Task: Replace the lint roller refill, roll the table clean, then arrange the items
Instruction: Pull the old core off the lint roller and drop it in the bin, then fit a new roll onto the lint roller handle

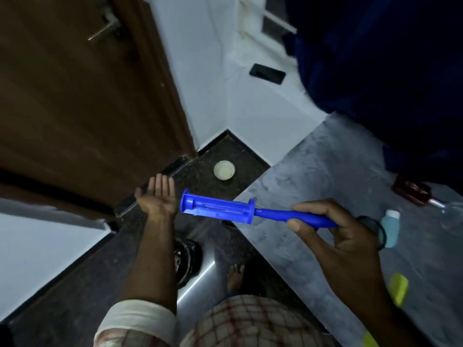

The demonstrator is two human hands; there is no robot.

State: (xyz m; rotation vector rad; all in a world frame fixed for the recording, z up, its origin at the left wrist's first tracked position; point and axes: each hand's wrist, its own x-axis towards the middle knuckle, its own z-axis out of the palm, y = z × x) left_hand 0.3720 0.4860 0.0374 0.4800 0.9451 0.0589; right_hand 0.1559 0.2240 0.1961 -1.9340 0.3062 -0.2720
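The blue lint roller (250, 213) is bare: its spindle carries no refill, so the open plastic frame with its slots and two round end flanges shows plainly. It lies roughly level in the air, spindle end toward the left, handle toward the right, over the near-left corner of the grey marbled tabletop (325, 171) and the dark floor (225, 151) beside it.

The right hand (333, 226) has the handle in a closed grip, thumb pressed along the near side and fingers curled over the top, with the forearm coming in from the lower right. The left hand (157, 196) is empty and spread flat, palm up, fingers together and pointing away, just beside the spindle's far flange; whether it touches the flange cannot be told. Its forearm reaches up from a rolled pale sleeve (135, 319) at the bottom edge.

On the tabletop behind the right hand stand a small light blue bottle (390, 229) with a white cap and a dark round ring-like item partly hidden by the fingers. A yellow object (398, 289) lies near the right forearm, and a dark red item (411, 191) sits farther back. Dark blue cloth (388, 58) hangs over the far right. On the floor a small round pale dish (224, 170) rests near the wall corner, a brown wooden door (75, 96) fills the left, and a bare foot (235, 276) shows below the roller.
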